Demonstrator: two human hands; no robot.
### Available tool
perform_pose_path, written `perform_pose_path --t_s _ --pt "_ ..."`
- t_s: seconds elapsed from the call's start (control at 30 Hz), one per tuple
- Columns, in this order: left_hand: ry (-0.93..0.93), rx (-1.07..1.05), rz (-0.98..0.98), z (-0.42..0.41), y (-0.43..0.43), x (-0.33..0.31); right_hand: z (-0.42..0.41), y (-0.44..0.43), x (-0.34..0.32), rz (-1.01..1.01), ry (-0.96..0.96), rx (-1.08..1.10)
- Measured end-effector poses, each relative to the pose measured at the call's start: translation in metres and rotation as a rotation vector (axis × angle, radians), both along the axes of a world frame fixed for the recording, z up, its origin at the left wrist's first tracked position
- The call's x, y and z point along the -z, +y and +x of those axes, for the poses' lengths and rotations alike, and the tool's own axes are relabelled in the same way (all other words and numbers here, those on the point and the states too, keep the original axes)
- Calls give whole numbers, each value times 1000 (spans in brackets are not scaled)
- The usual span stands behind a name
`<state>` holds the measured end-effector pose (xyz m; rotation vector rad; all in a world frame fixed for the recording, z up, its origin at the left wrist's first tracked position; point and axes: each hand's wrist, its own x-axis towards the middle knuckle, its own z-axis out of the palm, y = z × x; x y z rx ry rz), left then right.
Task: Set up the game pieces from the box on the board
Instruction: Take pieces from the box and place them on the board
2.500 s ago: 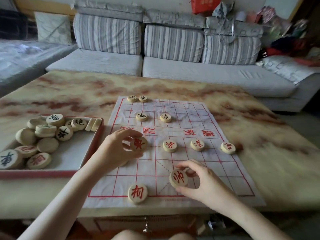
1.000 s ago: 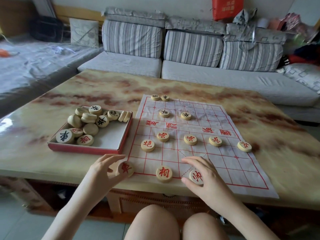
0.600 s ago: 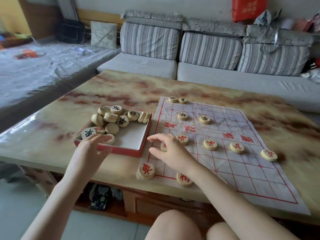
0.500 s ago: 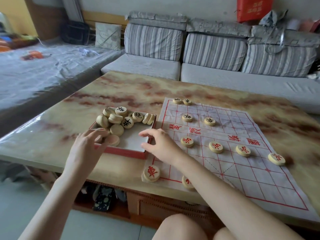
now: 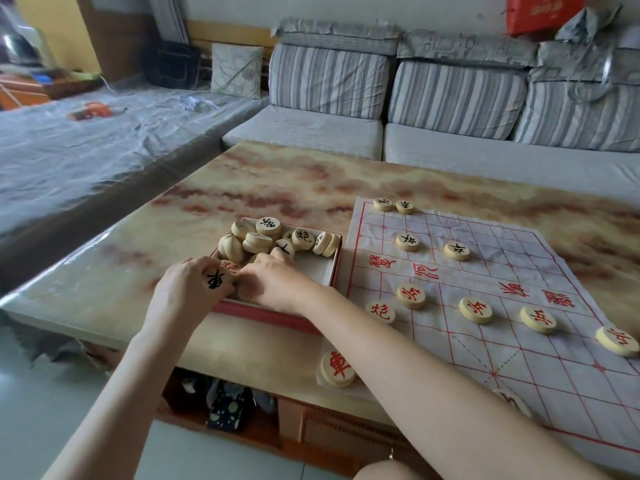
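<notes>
A shallow red-rimmed box (image 5: pixel 333 271) sits on the table left of the board, with several round wooden pieces (image 5: pixel 268 237) piled at its far end. My left hand (image 5: pixel 187 296) is at the box's near left corner, shut on a piece with a black character (image 5: pixel 216 279). My right hand (image 5: pixel 277 287) reaches into the box beside it, fingers down among the pieces; its grip is hidden. The paper board (image 5: pixel 519 344) has a red grid. A red chariot piece (image 5: pixel 337 369) lies on its near left corner, a red cannon piece (image 5: pixel 380 311) lies further in, and beyond it is a row of red soldiers (image 5: pixel 475 310).
Black-marked pieces (image 5: pixel 407 242) stand on the board's far half. The marble-patterned table (image 5: pixel 277 181) ends just below the box. A striped grey sofa (image 5: pixel 450 98) runs behind it. Shoes and clutter (image 5: pixel 228 407) sit under the table.
Both hands left the board's near edge and moved left to the box. My left hand has picked up a black-marked piece. The view swung left.
</notes>
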<state>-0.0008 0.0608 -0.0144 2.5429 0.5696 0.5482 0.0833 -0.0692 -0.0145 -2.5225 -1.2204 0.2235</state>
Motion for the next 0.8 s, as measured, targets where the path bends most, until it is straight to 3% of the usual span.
perform_pose_path --t_s 0.3,0.53,0.8 --pt "-152 -4 -8 -9 -10 0 2 -12 -1 -14 11 36" --pt "-290 83 -75 -14 -44 -23 -10 -84 -45 417 243 202" --pt "-239 327 -270 -18 -115 -33 -39 -207 -50 371 242 350"
